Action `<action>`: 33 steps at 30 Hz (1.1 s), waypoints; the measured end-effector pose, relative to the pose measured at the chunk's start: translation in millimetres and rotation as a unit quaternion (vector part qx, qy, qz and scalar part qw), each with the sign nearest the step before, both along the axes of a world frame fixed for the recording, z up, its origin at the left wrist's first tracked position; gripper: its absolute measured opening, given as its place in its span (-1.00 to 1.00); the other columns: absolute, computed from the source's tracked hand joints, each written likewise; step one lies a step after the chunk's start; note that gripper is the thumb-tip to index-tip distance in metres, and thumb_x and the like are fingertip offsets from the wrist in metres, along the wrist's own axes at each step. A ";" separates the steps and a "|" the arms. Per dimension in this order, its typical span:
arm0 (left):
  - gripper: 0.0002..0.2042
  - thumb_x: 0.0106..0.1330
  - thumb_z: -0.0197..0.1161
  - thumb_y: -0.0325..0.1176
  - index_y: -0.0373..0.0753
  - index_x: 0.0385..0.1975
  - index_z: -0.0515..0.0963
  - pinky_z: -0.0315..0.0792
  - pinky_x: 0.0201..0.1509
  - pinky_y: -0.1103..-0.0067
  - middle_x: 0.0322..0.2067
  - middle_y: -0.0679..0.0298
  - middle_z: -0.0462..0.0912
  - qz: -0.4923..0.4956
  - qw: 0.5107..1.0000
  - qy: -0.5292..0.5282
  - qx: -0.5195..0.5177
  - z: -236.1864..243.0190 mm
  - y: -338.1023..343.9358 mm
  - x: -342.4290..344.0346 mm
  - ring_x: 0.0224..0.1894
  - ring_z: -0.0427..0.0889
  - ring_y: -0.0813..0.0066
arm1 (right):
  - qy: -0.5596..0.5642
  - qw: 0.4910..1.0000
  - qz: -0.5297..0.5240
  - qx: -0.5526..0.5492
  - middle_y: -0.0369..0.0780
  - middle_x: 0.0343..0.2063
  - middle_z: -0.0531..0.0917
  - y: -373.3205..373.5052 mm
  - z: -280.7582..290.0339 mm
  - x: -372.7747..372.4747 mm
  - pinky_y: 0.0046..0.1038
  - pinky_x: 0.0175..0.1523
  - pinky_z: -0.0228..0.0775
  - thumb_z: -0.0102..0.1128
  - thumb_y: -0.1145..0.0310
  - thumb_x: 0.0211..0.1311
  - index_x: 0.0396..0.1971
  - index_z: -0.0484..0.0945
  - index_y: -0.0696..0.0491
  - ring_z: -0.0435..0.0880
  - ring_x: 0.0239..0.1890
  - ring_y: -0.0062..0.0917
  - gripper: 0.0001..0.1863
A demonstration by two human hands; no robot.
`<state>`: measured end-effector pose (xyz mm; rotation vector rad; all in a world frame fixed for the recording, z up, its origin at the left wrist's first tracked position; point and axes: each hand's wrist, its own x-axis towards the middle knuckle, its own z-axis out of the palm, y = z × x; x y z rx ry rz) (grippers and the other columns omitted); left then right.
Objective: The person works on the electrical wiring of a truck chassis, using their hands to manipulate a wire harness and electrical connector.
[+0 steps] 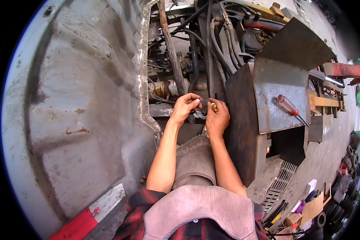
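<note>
My two hands nearly meet in front of me, above the opening between the grey metal panel and the dark steel box. The thumb and fingers of my left hand (184, 108) are pinched together. A thin line, possibly wire, runs from that pinch toward my right hand (218, 121), but it is too fine to name. Closed in my right hand is a small yellow object with a dark part (214, 107); the fingers hide most of it. To the right, a screwdriver (288, 105) with a clear reddish handle lies on the bent steel plate (264, 96).
A large grey dented panel (88, 120) fills the left side. Hoses (220, 48) and a rusty rod (171, 48) cross the machinery ahead. The dark steel box (242, 124) stands close by my right forearm. A floor grate (282, 176) and tyres (334, 210) lie farther right.
</note>
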<state>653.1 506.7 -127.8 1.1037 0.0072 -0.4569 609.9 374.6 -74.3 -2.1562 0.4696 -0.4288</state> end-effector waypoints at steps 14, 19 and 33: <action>-0.78 0.37 0.21 -0.36 -0.34 -0.09 0.55 0.26 -0.38 0.75 -0.42 0.37 0.57 -0.022 1.000 -0.010 0.001 6.0 -6.6 -7.4 -0.43 0.41 0.72 | -0.012 0.999 -0.021 0.042 -0.25 -0.32 0.66 1.0 -3.0 2.1 -0.36 -0.16 0.45 0.29 0.39 0.16 -0.30 0.68 0.03 0.65 -0.23 -0.32 -0.88; -0.78 0.37 0.21 -0.35 -0.33 -0.09 0.55 0.25 -0.39 0.75 -0.45 0.38 0.57 -0.020 0.999 -0.017 0.019 9.1 -7.1 -7.1 -0.45 0.40 0.73 | -0.014 0.998 -0.031 0.047 -0.23 -0.32 0.66 5.7 -1.7 3.3 -0.36 -0.17 0.46 0.28 0.41 0.15 -0.29 0.68 0.04 0.65 -0.24 -0.30 -0.87; -0.79 0.33 0.25 -0.45 -0.35 -0.11 0.46 0.47 -0.24 0.64 -0.38 0.20 0.65 0.026 0.998 -0.018 -0.054 2.4 4.6 -10.7 -0.36 0.57 0.56 | -0.024 0.991 0.027 -0.126 -0.31 -0.23 0.63 12.2 19.0 -2.9 -0.33 -0.13 0.45 0.24 0.51 0.02 -0.19 0.64 -0.01 0.57 -0.13 -0.35 -0.71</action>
